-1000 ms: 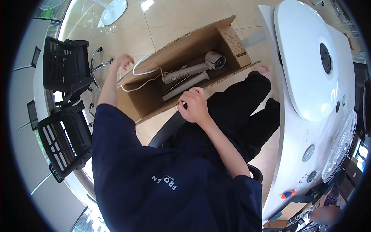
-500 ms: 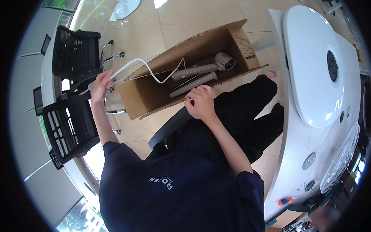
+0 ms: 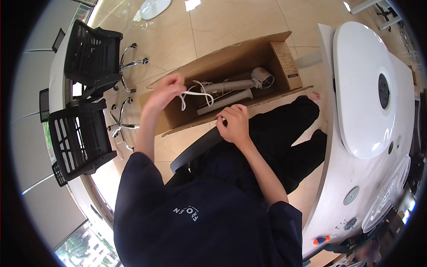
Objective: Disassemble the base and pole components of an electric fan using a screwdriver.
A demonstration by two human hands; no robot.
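Observation:
My left hand, slightly blurred, is closed on a white power cord above the left end of an open cardboard box. The cord loops down into the box. Inside lies a white fan stem with a cylindrical motor head at its right end. A plain pale tube lies alongside it, nearer me. My right hand is curled at the box's near edge, beside the end of a dark armrest; what its fingers grip, if anything, is hidden.
To the right, a white table bears a round white fan base, a wire fan grille and an orange-and-blue screwdriver. Black mesh office chairs stand on the left. A white pedestal foot is on the tiled floor beyond.
My left hand has moved right and nearer the box, bringing the cord with it. The cord has gone from a wide arc to a bunched loop inside the box. My right hand stays put.

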